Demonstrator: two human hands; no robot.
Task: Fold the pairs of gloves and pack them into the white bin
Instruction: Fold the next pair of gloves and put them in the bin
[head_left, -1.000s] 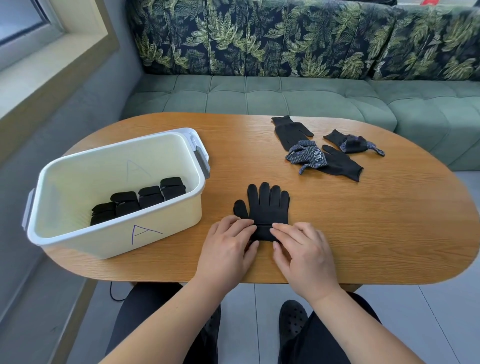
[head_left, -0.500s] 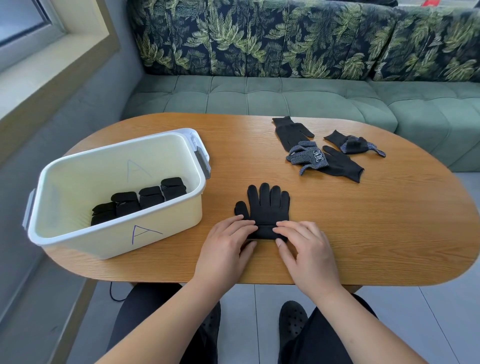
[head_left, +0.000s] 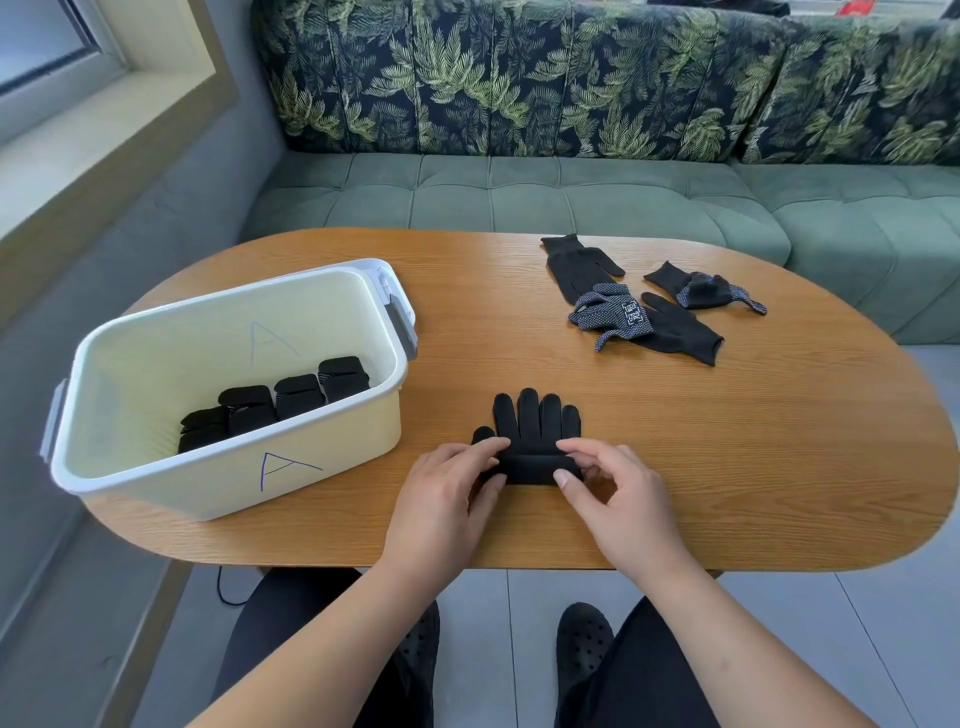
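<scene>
Both hands pinch the same thing. The left hand (head_left: 441, 493) holds the left end of a small fold (head_left: 535, 467) between thumb and fingers. The right hand (head_left: 623, 504) holds the right end the same way.

The fold is the near end of the black gloves (head_left: 535, 421), the wrist part, turned over once. They look like one glove shape, so I cannot tell if two lie stacked. They lie flat on the table (head_left: 779, 441), right in front of the person. The long way of the gloves runs straight away from the body. The wrist end is near the hands and the glove fingers point at the sofa. The fold lies across that line, from left to right, with one hand at each end.

So the next roll should go forward, away from the body, toward the glove fingers. Both hands need to push evenly, or the bundle will come out crooked.

The white bin (head_left: 223, 488) stands on the table to the left, near the gloves but not touching them. The left hand is nearer to it, so I think that hand is the better one to drop the bundle in. Four folded bundles (head_left: 296, 395) already sit in a row inside. More loose gloves (head_left: 649, 322) wait far off on the right.
</scene>
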